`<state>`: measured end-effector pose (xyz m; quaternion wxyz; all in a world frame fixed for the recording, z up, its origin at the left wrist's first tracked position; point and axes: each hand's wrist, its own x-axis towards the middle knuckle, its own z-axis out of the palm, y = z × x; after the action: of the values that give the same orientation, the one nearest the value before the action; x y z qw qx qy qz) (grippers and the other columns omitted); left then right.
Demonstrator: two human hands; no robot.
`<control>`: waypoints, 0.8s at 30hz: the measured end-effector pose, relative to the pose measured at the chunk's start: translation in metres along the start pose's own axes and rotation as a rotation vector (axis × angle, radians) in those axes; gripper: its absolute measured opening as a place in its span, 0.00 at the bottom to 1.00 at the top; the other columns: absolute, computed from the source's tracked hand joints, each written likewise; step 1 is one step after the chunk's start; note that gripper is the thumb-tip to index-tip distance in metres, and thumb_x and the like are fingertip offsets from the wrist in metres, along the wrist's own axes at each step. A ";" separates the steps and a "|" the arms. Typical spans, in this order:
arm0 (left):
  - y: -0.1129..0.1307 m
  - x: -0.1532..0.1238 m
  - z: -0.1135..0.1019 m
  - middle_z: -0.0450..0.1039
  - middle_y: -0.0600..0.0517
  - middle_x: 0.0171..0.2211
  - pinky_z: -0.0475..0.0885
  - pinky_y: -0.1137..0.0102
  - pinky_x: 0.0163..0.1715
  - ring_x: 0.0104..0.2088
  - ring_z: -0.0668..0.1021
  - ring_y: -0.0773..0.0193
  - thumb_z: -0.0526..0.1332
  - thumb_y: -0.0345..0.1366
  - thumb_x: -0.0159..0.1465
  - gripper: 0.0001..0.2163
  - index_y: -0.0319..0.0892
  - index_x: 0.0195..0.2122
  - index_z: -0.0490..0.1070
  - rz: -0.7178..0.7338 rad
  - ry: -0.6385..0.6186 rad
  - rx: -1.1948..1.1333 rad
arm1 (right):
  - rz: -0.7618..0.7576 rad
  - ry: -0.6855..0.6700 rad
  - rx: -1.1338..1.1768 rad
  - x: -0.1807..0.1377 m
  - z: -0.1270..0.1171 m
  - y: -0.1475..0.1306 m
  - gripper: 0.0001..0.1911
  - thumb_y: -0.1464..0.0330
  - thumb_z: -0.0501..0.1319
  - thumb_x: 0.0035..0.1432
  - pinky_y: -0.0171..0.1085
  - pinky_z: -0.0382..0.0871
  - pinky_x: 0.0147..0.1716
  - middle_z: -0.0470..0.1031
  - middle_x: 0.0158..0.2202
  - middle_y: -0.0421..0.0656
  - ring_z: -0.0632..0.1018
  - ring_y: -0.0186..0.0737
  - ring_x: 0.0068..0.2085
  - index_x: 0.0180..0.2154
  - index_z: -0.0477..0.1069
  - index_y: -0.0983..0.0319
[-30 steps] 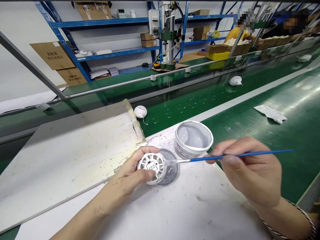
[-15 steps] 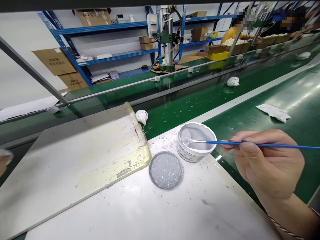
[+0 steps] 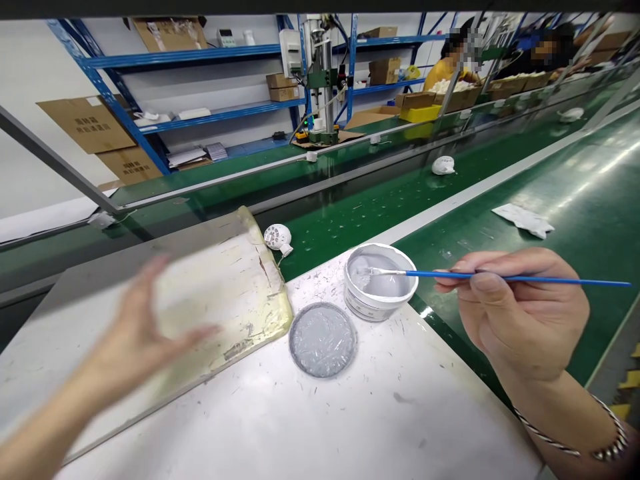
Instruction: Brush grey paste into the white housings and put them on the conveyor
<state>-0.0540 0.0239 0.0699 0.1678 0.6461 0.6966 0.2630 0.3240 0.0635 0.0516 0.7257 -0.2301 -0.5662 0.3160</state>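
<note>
A thin blue paintbrush is pinched between the thumb and fingers of my right hand. Its pale tip dips inside the white tub, which holds grey paste. Flat beside the tub lies a round lid smeared with the same grey. My left hand, blurred by motion, is above the pale board, thumb and fingers spread and nothing between them. Just past the board's yellowed, taped edge sits a small white round part with slots on its face, on the green belt.
Along the green conveyor belt lie more white round parts. A white packet rests on the green surface at right. Behind stand blue shelves, a drill press and cardboard boxes. Co-workers sit at far right.
My left hand has come in from the left over the board. The white part by the board's edge has turned to show its slotted face. The brush stays in the tub; the view shifts slightly.
</note>
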 end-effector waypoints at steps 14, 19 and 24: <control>0.089 -0.006 0.110 0.45 0.35 0.67 0.35 0.37 0.60 0.67 0.36 0.36 0.70 0.42 0.42 0.59 0.49 0.69 0.31 0.301 -0.570 0.433 | -0.055 0.023 0.057 0.002 -0.010 -0.015 0.08 0.78 0.63 0.56 0.34 0.80 0.27 0.79 0.32 0.39 0.80 0.35 0.30 0.34 0.75 0.60; 0.096 -0.011 0.111 0.55 0.37 0.61 0.36 0.38 0.61 0.66 0.46 0.36 0.66 0.39 0.45 0.54 0.46 0.69 0.33 0.285 -0.555 0.376 | -0.073 -0.004 0.047 0.002 -0.011 -0.016 0.07 0.77 0.64 0.57 0.34 0.79 0.27 0.79 0.32 0.38 0.80 0.35 0.30 0.35 0.75 0.60; 0.101 -0.017 0.105 0.60 0.40 0.53 0.42 0.37 0.60 0.58 0.59 0.36 0.68 0.39 0.40 0.54 0.47 0.68 0.42 0.263 -0.515 0.234 | -0.034 0.017 0.025 0.000 -0.011 -0.018 0.06 0.75 0.65 0.57 0.37 0.79 0.26 0.78 0.32 0.38 0.80 0.36 0.30 0.35 0.75 0.58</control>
<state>0.0898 0.0252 0.0421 0.2275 0.7911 0.5671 0.0282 0.3382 0.0513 0.0612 0.7385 -0.2141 -0.5600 0.3087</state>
